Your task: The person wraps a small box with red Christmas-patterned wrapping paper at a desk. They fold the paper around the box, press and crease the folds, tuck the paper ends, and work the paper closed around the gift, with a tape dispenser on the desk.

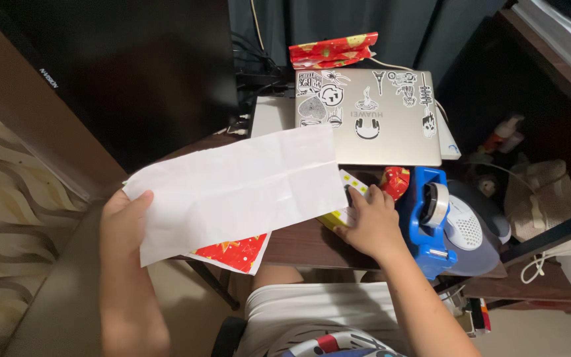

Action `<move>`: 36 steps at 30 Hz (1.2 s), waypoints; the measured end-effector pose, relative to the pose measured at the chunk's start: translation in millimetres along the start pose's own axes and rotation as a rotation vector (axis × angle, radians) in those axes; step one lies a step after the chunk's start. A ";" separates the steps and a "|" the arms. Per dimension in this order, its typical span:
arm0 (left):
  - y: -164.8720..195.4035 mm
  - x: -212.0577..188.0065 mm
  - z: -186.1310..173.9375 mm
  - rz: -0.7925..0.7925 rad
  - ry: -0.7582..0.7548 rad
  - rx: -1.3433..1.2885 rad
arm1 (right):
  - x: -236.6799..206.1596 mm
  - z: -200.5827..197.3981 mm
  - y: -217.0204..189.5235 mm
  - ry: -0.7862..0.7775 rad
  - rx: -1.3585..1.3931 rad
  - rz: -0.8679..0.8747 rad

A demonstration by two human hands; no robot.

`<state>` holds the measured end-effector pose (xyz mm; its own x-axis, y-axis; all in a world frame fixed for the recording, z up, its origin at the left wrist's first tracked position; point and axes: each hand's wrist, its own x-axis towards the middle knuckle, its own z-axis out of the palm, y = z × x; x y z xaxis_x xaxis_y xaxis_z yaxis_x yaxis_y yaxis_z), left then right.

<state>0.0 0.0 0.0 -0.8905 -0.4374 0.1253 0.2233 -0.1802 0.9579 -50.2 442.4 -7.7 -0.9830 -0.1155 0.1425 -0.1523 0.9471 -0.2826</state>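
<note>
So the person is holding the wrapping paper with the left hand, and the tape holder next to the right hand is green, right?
Not quite: the tape holder is blue, not green, as the head view shows. The rest is right: the left hand holds the wrapping paper, white side up with a red patterned corner showing, and the tape holder stands right beside the right hand, which rests on a yellow box.

A single head-mounted camera looks steeply down and forward from close above the table (pixel 312 244). It covers the near table edge and the wearer's lap; the far, dark background is probably a wall.
</note>
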 end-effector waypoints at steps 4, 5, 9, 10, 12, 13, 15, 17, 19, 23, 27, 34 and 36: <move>9.3 4.6 38.2 0.049 0.029 0.069 | -5.3 -8.2 2.1 -0.114 0.014 -0.060; 9.3 7.1 51.4 0.036 0.041 0.043 | -8.8 -9.9 4.0 -0.099 0.048 -0.092; -4.4 36.2 131.4 -0.042 -0.083 -0.052 | -13.9 -10.4 5.9 -0.059 0.099 -0.124; -9.8 47.5 157.4 -0.045 -0.123 -0.029 | -14.6 -8.9 5.5 -0.042 0.096 -0.132; -21.6 66.9 212.5 -0.031 -0.252 -0.051 | -16.6 -4.7 4.5 -0.013 0.090 -0.147; -15.6 65.7 236.4 -0.017 -0.339 -0.096 | -24.5 -14.3 5.1 -0.022 0.084 -0.146; -5.8 80.3 261.5 0.035 -0.297 0.096 | -22.7 -14.4 4.3 -0.031 0.076 -0.142; 1.7 89.5 268.3 0.038 -0.286 0.138 | -22.7 -15.4 6.9 -0.020 0.094 -0.160; 16.4 99.2 242.1 -0.006 -0.283 0.136 | -24.6 -15.2 11.4 -0.024 0.105 -0.175; 77.9 78.6 168.8 0.115 -0.099 0.613 | -19.9 -14.7 17.5 -0.023 0.118 -0.217; 143.6 42.0 136.7 0.362 -0.029 1.162 | -10.1 -13.1 19.1 -0.041 0.141 -0.242; 100.3 34.7 239.0 0.367 -0.646 1.273 | -3.5 -9.9 9.7 -0.014 0.123 -0.225; 72.8 40.7 273.3 0.001 -0.744 1.235 | -3.5 -9.3 10.5 -0.010 0.139 -0.220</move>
<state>-128.4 209.9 145.3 -0.9728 0.1847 -0.1396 0.0876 0.8519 0.5163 -47.5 455.6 -2.3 -0.9256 -0.3175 0.2059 -0.3742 0.8489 -0.3733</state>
